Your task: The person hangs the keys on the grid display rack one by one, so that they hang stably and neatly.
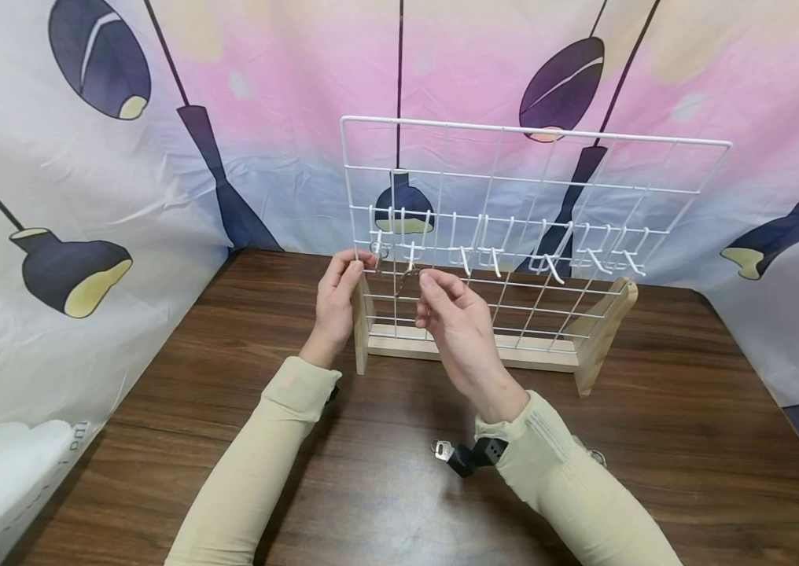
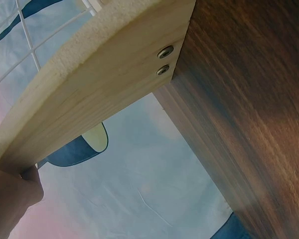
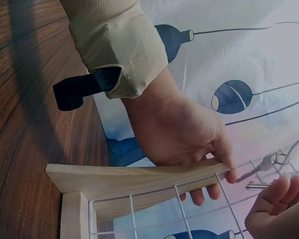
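A white wire grid rack (image 1: 534,130) stands on wooden end supports, with several white hooks (image 1: 555,267) in a row across it. My left hand (image 1: 334,303) grips the rack's left wooden support (image 2: 89,74), thumb in front and fingers behind, as the right wrist view shows. Just right of it, my right hand (image 1: 459,326) pinches a small metal key (image 3: 257,186) between thumb and fingers; part of it is hidden by the fingertips. Close by, another key (image 3: 256,169) hangs from a ring (image 1: 380,250) at the leftmost hook.
On the brown wooden table (image 1: 371,487) lies a silver key (image 1: 443,450) with a ring, beside my right wrist's black camera. Another metal ring (image 1: 598,457) is partly covered by the right sleeve. White plastic (image 1: 10,479) sits at the left edge. A printed cloth hangs behind.
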{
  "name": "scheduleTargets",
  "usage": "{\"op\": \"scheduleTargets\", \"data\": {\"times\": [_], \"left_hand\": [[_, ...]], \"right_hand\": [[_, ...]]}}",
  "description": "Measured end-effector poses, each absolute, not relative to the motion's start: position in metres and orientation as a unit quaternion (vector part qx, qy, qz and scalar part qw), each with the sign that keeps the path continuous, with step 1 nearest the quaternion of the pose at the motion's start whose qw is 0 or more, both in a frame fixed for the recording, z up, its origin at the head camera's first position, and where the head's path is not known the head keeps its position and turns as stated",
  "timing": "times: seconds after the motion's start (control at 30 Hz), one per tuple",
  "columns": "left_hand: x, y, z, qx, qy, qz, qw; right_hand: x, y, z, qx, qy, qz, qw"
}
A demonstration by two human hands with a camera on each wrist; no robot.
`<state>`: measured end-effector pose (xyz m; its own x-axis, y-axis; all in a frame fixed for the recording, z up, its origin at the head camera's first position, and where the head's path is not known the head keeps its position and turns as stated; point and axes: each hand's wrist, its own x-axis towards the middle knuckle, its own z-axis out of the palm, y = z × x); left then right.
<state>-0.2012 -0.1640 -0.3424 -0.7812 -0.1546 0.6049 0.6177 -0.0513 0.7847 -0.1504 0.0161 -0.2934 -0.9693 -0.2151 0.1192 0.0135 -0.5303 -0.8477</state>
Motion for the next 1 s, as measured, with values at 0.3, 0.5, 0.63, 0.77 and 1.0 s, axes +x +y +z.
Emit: {"op": "scheduleTargets", "data": {"times": [0.3,0.5,0.63,0.77,1.0], "left_hand": [[-0.203,-0.163,-0.344,-0.188,-0.635,-0.696,0.278],[-0.202,-0.163,-0.343,-0.185,-0.631,-0.701,0.276],[-0.202,-0.163,-0.342,-0.185,-0.63,-0.703,0.273],[-0.202,-0.164,-0.343,-0.185,-0.628,-0.703,0.277],[-0.202,-0.164,-0.344,-0.187,-0.627,-0.705,0.274]], "right_hand": [[-0.15,0.033,-0.301,-0.093,0.513,-0.849,0.082],[-0.151,0.045,-0.305,-0.085,0.54,-0.831,0.105],[-0.15,0.05,-0.312,-0.104,0.606,-0.781,0.109],[-0.147,0.054,-0.319,-0.151,0.689,-0.7,0.113],[-0.146,0.072,-0.334,-0.274,0.801,-0.51,0.152]]}}
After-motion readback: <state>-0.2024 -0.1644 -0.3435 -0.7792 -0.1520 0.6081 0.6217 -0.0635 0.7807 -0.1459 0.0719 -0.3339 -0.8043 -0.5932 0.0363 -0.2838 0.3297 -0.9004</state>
